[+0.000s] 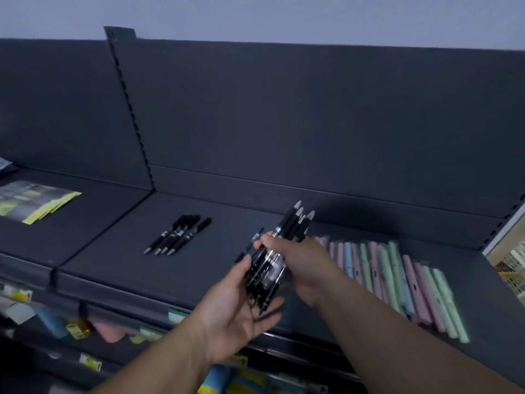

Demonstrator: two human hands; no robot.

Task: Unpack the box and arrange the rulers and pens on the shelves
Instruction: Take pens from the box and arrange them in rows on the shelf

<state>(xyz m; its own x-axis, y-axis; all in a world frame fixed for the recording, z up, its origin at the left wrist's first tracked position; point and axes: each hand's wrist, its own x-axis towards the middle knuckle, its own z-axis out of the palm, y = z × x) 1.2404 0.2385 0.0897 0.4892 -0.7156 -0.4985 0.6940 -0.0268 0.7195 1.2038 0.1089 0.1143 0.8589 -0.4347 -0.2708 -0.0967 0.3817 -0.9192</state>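
Pens, a bundle of black ones [279,251], sit between both my hands above the front of the dark shelf [119,263]. My left hand [241,314] cradles the lower end from underneath, palm up, its fingers [245,264] curled round the near side of the bundle. My right hand [295,260] comes in from the right and grasps the bundle around its middle, fingers clenched over the barrels, with the silver tips fanning out up and away from me. A few more black pens [179,236] lie side by side on the shelf, left of my hands and well apart from them. To the right, a row of pastel pens [395,282] (pink, green and blue) lies flat on the same shelf, partly hidden behind my right forearm. On the neighbouring shelf section far left rests a stack of yellow-edged packets [37,204], too blurred to read. Lower shelves below show blurred coloured goods.
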